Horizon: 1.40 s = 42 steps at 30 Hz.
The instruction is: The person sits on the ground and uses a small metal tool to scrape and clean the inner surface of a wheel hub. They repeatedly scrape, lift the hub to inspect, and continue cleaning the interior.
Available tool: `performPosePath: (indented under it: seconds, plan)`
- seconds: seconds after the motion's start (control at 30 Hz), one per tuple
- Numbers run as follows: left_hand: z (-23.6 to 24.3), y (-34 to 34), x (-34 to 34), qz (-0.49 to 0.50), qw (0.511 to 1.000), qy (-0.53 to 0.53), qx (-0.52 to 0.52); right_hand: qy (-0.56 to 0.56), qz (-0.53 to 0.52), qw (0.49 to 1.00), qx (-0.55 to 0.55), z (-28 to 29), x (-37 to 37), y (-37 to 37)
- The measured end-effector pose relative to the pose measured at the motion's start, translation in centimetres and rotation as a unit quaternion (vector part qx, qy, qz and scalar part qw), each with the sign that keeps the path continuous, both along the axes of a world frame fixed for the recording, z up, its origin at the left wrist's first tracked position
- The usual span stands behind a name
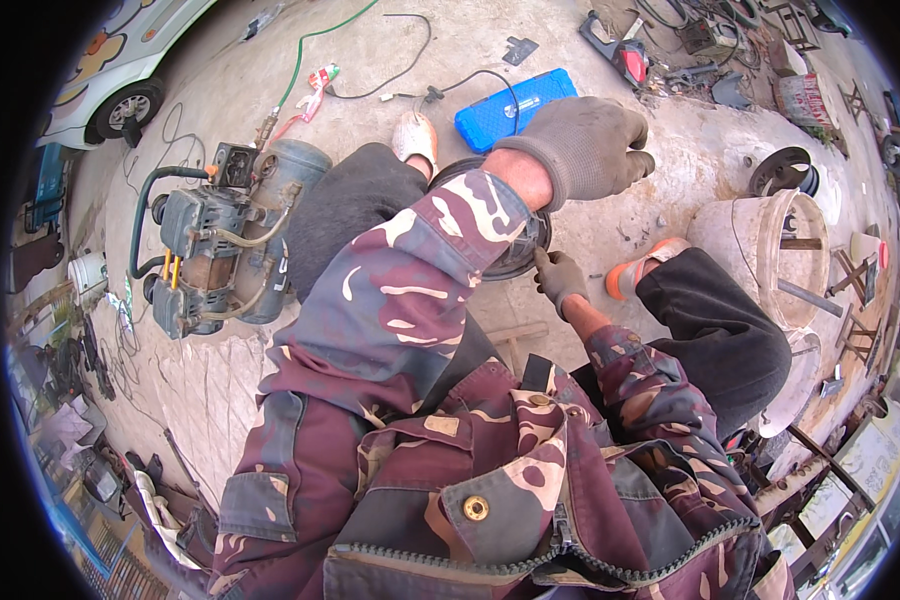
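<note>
My left hand (595, 150), in a grey-brown work glove, is raised across the front of me with its fingers curled down; what they hold, if anything, is hidden. Below it stands a dark round wheel-like part (515, 262) between my legs, largely covered by my left sleeve and forearm. My right hand (562, 278), gloved the same way, is at the right edge of that part. Its fingers are bent, with one fingertip up against or close to the rim, and their grip cannot be made out.
An air compressor (225, 235) with hoses stands to my left. Beyond my hands lies a blue case (515, 108) with a black cable over it. A dirty white bucket (760, 245) is at my right, near a black reel (782, 172). Farther off lies a red-and-black tool (628, 60).
</note>
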<state>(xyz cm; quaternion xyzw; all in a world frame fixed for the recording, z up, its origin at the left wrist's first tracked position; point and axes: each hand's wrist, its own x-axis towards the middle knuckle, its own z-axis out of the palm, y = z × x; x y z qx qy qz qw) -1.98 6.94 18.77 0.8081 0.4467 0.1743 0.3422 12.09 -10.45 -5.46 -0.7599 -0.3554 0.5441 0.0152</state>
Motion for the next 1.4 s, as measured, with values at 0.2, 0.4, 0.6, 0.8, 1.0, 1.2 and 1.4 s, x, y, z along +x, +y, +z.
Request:
performPosePath:
  seconds: [0.2,0.4,0.6,0.8,1.0,1.2,1.4]
  plan:
    - [-0.1,0.0,0.2,-0.008,1.000,0.001,0.004,-0.151,0.246,0.956,0.045,2.7,-0.4,0.6]
    - [-0.2,-0.1,0.2,-0.006,1.000,0.006,0.005,0.102,0.011,0.993,-0.053,-0.3,-0.4,0.3]
    - [-0.2,0.0,0.2,-0.013,1.000,0.008,0.009,0.253,-0.185,0.943,-0.110,-1.8,-0.1,-0.4]
    - [-0.2,0.1,0.2,-0.019,1.000,0.011,0.000,0.074,-0.053,0.995,-0.028,-2.3,0.2,-0.3]
    - [-0.2,0.0,0.2,-0.019,1.000,0.011,0.002,0.218,-0.243,0.943,-0.057,-1.9,0.2,-0.1]
    - [-0.1,0.0,0.2,-0.022,1.000,0.011,0.002,0.251,-0.264,0.930,-0.042,-1.9,0.2,0.1]
    - [-0.1,0.0,0.2,-0.026,0.999,0.016,-0.010,0.012,0.033,0.996,0.084,1.1,-1.2,0.2]
